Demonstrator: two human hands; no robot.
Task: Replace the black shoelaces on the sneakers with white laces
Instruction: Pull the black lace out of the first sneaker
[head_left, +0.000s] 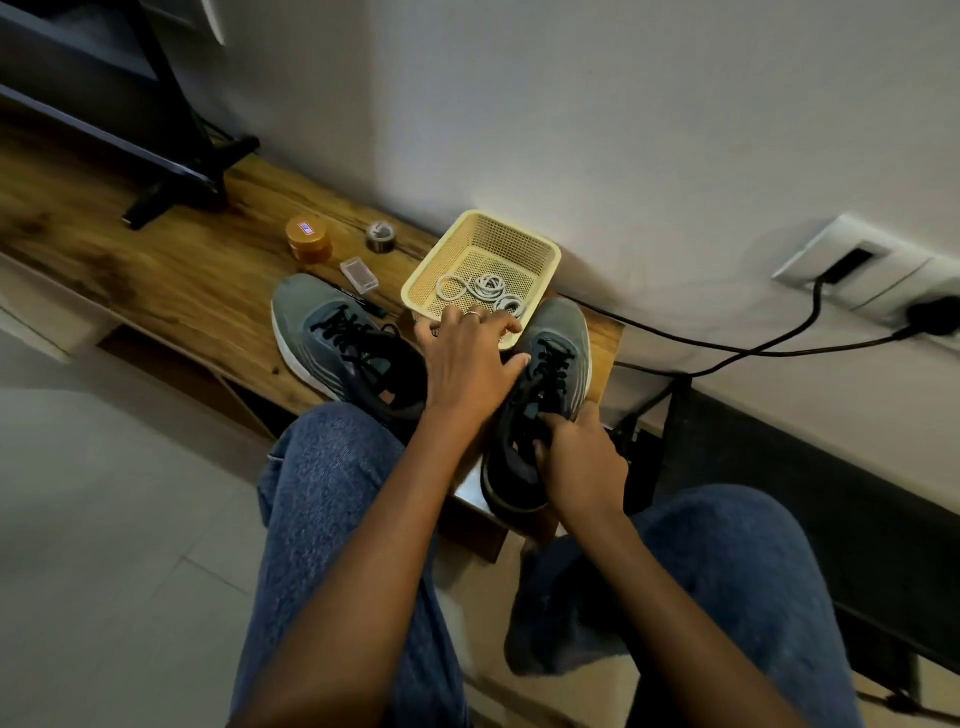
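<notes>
Two grey-green sneakers with black laces lie on a wooden bench. The left sneaker (332, 338) rests untouched. My right hand (579, 457) grips the right sneaker (545, 395) at its collar and tongue. My left hand (470, 358) lies over the gap between the shoes, fingers spread, with the thumb touching the right sneaker's black laces (553, 364) and the fingertips at the near rim of a cream plastic basket (524, 244). Coiled white laces (483, 288) lie inside the basket.
On the wooden bench (171, 270) stand an orange jar (309, 239), a small grey roll (381, 237) and a clear little box (358, 274). A dark stand (176, 171) sits at the back left. A black cable (753, 343) runs to a wall socket. My jeans-clad knees fill the foreground.
</notes>
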